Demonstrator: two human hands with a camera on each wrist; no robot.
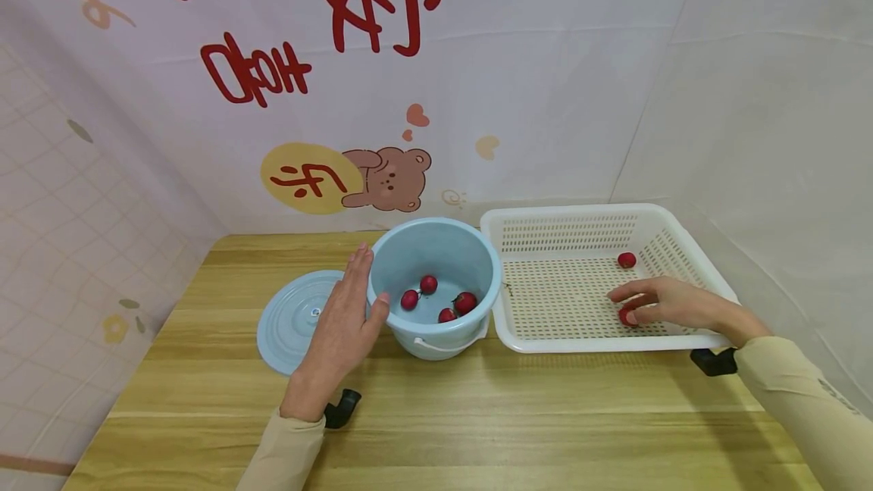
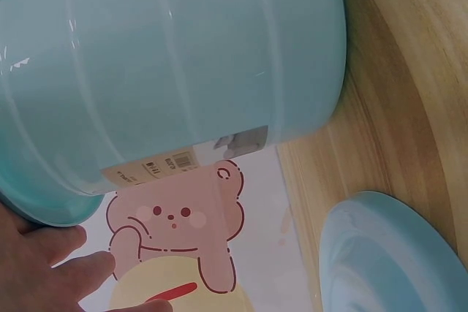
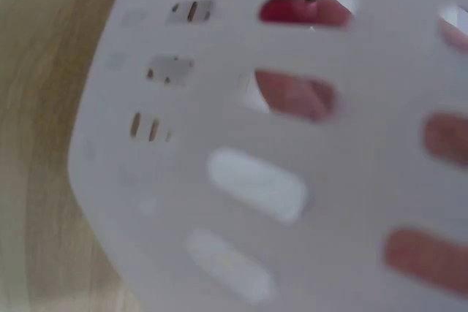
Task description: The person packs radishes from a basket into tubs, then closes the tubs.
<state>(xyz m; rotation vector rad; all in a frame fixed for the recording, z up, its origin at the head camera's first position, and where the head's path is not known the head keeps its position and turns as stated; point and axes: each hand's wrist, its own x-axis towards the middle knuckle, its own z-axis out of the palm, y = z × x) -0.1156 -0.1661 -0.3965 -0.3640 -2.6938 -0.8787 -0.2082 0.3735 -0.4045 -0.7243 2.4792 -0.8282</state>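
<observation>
A light blue bucket (image 1: 433, 339) stands upright with several small red radishes (image 1: 466, 302) on its bottom. My left hand (image 1: 344, 324) rests against the left side of its rim, fingers straight and thumb near the edge. At the right, my right hand (image 1: 671, 304) reaches into a white slotted basket (image 1: 546, 345) and pinches a radish (image 1: 624, 316) between thumb and fingers, low over the basket floor. Another radish (image 1: 627, 259) lies farther back in the basket. In the right wrist view the basket wall (image 3: 351, 180) covers most of the hand; red skin shows through its slots.
A round blue lid (image 1: 289, 332) lies on the wooden table (image 1: 511, 423) left of the bucket. The bucket's white handle (image 1: 453, 345) hangs down in front. Behind the table rises a printed wall cloth (image 1: 546, 82), and the basket stands close to it.
</observation>
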